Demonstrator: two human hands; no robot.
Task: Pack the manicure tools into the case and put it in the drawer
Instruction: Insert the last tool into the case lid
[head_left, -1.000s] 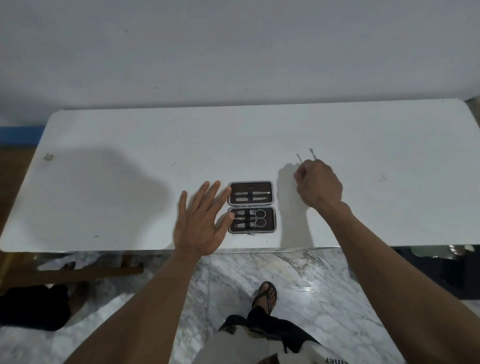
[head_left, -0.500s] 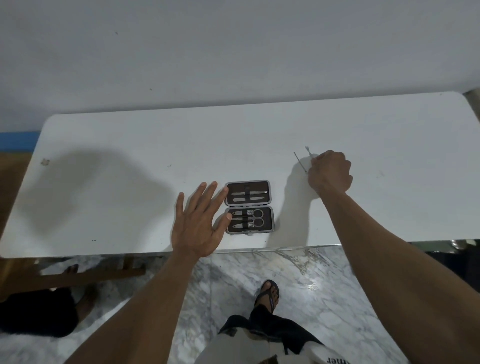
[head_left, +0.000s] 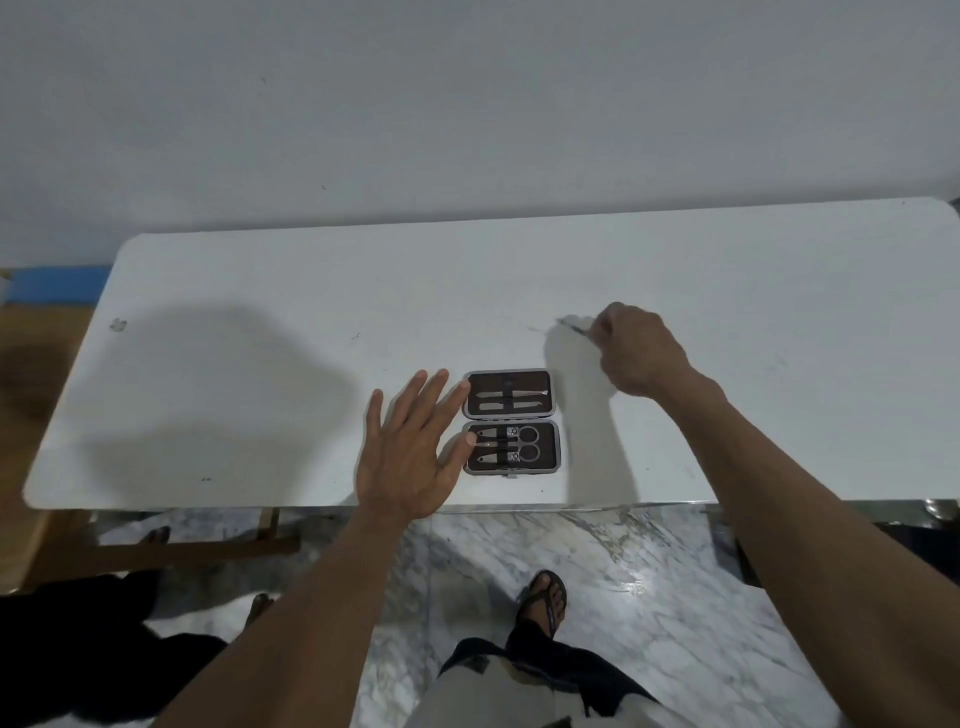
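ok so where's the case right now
In the head view the open case lies on the white table near its front edge, just right of the flat left hand.

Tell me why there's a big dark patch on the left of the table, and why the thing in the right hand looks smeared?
Head view: the patch on the table is a soft shadow, likely the person's. The thin tool pinched by the right hand is motion-blurred; the case beside the flat left hand stays sharp. The wide lens bows the table edge.
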